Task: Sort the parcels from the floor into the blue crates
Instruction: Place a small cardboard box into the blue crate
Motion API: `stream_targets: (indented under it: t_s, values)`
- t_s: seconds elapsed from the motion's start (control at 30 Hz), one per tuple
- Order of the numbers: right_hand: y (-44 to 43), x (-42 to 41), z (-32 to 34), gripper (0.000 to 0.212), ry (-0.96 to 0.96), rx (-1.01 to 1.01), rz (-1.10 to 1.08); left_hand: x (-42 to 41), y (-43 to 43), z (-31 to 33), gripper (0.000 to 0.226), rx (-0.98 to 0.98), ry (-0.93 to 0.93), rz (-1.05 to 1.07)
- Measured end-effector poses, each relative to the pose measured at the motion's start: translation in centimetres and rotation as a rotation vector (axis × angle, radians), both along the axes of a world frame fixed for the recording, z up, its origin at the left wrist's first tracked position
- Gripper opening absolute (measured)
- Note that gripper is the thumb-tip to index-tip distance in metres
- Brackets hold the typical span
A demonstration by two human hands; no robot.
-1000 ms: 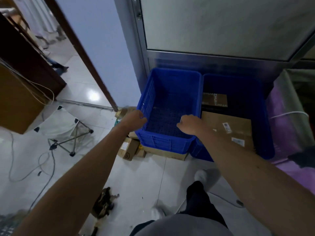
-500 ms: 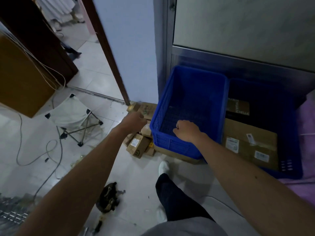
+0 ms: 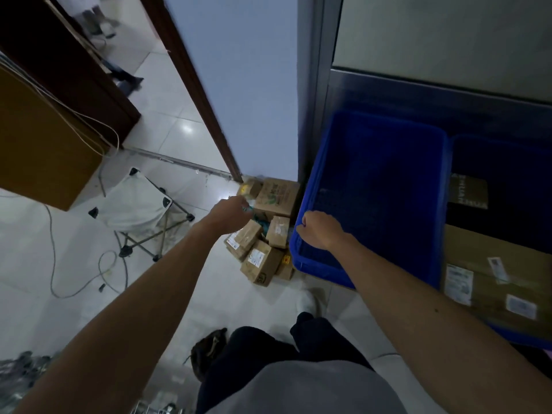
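Several small cardboard parcels point(image 3: 260, 260) lie in a heap on the floor, left of an empty blue crate point(image 3: 373, 186). The biggest parcel point(image 3: 277, 195) leans at the wall corner. My right hand point(image 3: 319, 230) grips the near-left rim of that crate. My left hand point(image 3: 230, 213) hovers over the heap, its fingers hidden behind the back of the hand. A second blue crate point(image 3: 507, 158) to the right holds a large labelled cardboard box point(image 3: 493, 264) and a dark box point(image 3: 469, 194).
A white folding stool point(image 3: 140, 210) and loose cables point(image 3: 59, 264) are on the tiled floor at left. A brown cabinet point(image 3: 38, 138) and a door frame point(image 3: 191, 85) stand behind. A dark object point(image 3: 209, 351) lies by my legs.
My left hand has left the crate's rim and moved left over the parcel heap. My right hand slid to the crate's near-left corner. The view swung left.
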State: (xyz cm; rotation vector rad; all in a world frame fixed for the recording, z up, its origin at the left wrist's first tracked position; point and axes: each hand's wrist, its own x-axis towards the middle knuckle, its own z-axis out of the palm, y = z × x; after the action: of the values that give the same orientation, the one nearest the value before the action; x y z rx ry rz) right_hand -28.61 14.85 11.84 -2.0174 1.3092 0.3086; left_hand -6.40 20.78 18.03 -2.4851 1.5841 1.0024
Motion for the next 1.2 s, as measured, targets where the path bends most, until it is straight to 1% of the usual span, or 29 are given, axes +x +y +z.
stream_targets:
  t_s: [0.2, 0.37, 0.43, 0.5, 0.57, 0.67, 0.77, 0.87, 0.97, 1.03, 1.2]
  values:
    - [-2.3, 4.0, -1.1, 0.015, 0.025, 0.053, -0.067, 4.3, -3.5, -1.4, 0.037, 0.042, 0.044, -0.042]
    - [-3.4, 7.4, -2.4, 0.025, 0.041, 0.053, -0.152, 8.6, -7.0, -4.0, 0.034, 0.118, 0.058, -0.103]
    - [-3.5, 9.1, -3.0, 0.032, 0.041, 0.028, -0.212, 10.1, -8.4, -5.2, 0.031, 0.149, 0.111, -0.137]
    - [-3.1, 11.2, -3.8, 0.031, 0.047, 0.004, -0.276, 11.8, -9.4, -6.3, 0.030, 0.191, 0.160, -0.177]
    - [-2.5, 13.3, -5.2, 0.026, 0.056, 0.003, -0.340, 13.7, -10.3, -8.1, 0.034, 0.236, 0.191, -0.200]
    - [-2.3, 16.5, -8.1, 0.024, 0.073, 0.052, -0.384, 16.6, -11.8, -12.0, 0.034, 0.282, 0.219, -0.211]
    - [-2.9, 18.8, -11.5, 0.026, 0.062, 0.108, -0.393, 18.5, -13.1, -16.5, 0.032, 0.312, 0.260, -0.218]
    - [-4.9, 20.1, -16.4, 0.036, 0.073, 0.150, -0.440, 19.7, -14.5, -21.7, 0.032, 0.315, 0.315, -0.140]
    - [-5.9, 20.9, -22.7, 0.043, 0.108, 0.223, -0.598, 20.2, -15.7, -27.4, 0.031, 0.312, 0.411, -0.026]
    - [-6.2, 21.3, -27.3, 0.048, 0.112, 0.245, -0.688, 20.1, -16.3, -31.5, 0.036, 0.310, 0.459, 0.029]
    - [-7.1, 21.6, -37.4, 0.057, 0.199, 0.255, -0.735, 21.1, -16.7, -41.9, 0.043, 0.331, 0.479, 0.106]
